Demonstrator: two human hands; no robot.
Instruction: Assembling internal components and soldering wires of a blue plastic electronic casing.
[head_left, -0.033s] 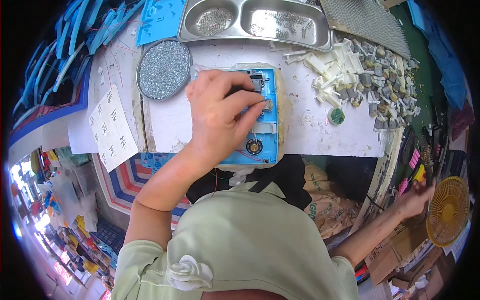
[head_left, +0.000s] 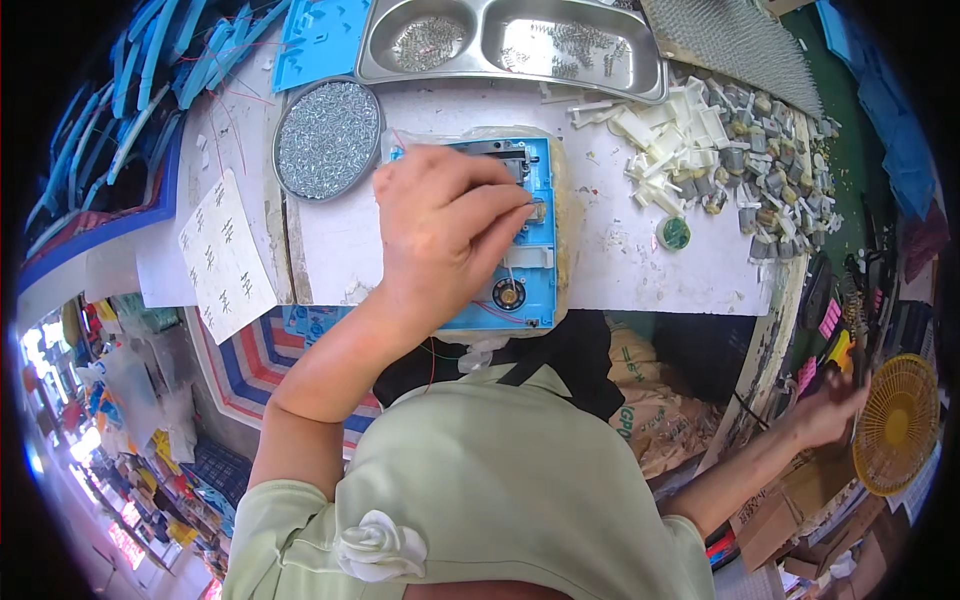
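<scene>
The left hand (head_left: 440,220) bends over a rectangular blue plastic housing (head_left: 541,290) on the white worktable (head_left: 660,285), thumb and forefinger together at a small metallic part (head_left: 539,212); whether they clamp it is unclear. The right hand (head_left: 830,410), fingers apart, is near a round yellow basket (head_left: 897,425).

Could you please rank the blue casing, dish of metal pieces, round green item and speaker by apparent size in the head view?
1. Blue casing, though partly hidden
2. Dish of metal pieces
3. Round green item and speaker: too alike to rank
</scene>
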